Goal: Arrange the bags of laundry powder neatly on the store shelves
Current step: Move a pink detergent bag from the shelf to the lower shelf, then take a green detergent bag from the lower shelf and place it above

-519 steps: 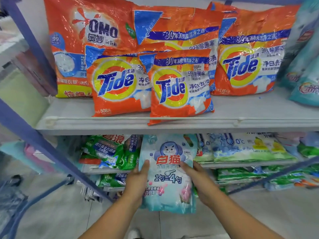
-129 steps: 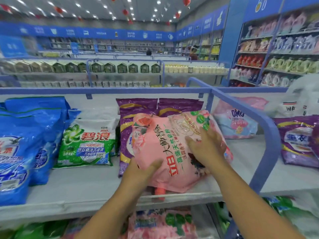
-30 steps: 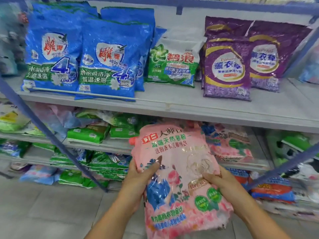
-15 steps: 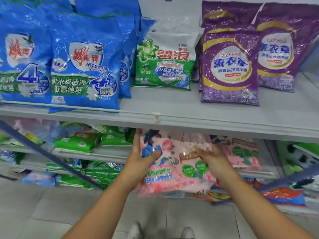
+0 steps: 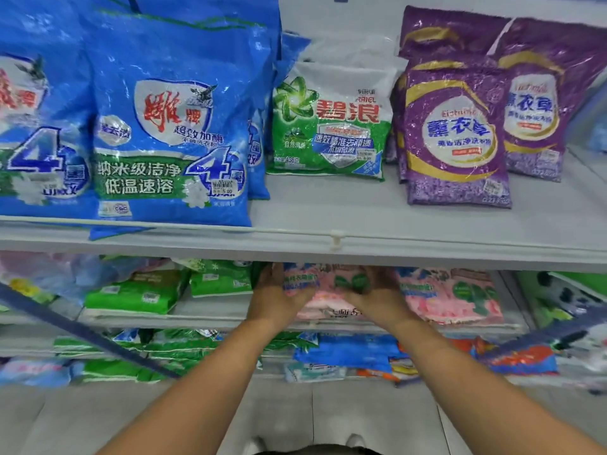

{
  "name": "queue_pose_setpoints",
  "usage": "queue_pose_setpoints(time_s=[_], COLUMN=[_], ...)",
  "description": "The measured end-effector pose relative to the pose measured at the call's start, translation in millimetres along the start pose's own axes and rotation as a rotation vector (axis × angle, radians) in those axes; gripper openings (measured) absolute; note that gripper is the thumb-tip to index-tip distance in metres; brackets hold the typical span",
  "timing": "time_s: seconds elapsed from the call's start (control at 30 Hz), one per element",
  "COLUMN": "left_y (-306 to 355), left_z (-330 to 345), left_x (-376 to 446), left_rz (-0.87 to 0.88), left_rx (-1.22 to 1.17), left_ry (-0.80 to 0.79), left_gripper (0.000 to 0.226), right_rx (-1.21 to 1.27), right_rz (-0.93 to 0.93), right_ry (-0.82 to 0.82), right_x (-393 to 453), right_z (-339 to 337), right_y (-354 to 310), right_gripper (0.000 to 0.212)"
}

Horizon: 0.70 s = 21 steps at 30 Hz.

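A: State the item under handling and its material.

B: A pink glossy plastic bag of laundry powder (image 5: 331,292), soft and crinkled, printed with green round marks and blue patches. It lies on the second grey shelf (image 5: 203,318), with its upper part hidden under the front edge of the top grey shelf (image 5: 427,224).

A: Orientation?

B: It lies roughly flat, long axis running front to back into the shelf. Which end leads cannot be determined.

A: Condition of each grip?

B: The left hand (image 5: 276,298) holds the bag's left edge, thumb curled over its face. The right hand (image 5: 377,298) holds the right side, fingers bent over the top surface.

A: Adjacent stock?

B: Just right of it lies a second pink bag (image 5: 450,295); to the left, flat green packs (image 5: 138,292). On the top shelf stand shiny blue bags (image 5: 170,126), a green-and-white bag (image 5: 331,126) and purple bags (image 5: 456,136), all upright and leaning back.

A: Surface and room?

B: Smooth grey metal shelving with a thin white rail (image 5: 335,239) along the front edge; pale tiled floor (image 5: 49,418) below.
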State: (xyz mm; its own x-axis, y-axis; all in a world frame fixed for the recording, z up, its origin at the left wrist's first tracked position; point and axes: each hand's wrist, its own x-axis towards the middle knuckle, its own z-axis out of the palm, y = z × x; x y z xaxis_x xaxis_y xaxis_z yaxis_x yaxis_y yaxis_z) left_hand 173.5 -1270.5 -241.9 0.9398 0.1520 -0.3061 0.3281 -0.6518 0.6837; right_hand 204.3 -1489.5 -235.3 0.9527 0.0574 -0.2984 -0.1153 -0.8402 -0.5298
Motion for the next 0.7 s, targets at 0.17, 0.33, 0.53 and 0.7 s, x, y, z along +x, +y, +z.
queue_pose_setpoints(time_s=[0.17, 0.33, 0.53, 0.7], left_y=[-0.3, -1.1, -7.3, -5.6], left_z=[4.6, 4.5, 15.1, 10.3], left_x=[0.1, -4.8, -21.8, -23.1], left_rz=[0.025, 0.015, 0.079, 0.064], left_rx=[0.167, 0.181, 0.165, 0.058], left_ry=[-0.064, -0.068, 0.038, 0.056], left_gripper=[0.096, 0.086, 0.064, 0.058], right_rx=[-0.088, -0.114, -0.162, -0.233], right_rz=[-0.013, -0.049, -0.169, -0.049], right_ry=[0.02, 0.096, 0.217, 0.06], right_x=[-6.0, -9.9, -17.6, -13.3], right_z=[1.2, 4.6, 5.3, 4.0], right_y=[0.2, 9.7, 22.8, 17.0], right_gripper=[0.084, 0.056, 0.046, 0.063])
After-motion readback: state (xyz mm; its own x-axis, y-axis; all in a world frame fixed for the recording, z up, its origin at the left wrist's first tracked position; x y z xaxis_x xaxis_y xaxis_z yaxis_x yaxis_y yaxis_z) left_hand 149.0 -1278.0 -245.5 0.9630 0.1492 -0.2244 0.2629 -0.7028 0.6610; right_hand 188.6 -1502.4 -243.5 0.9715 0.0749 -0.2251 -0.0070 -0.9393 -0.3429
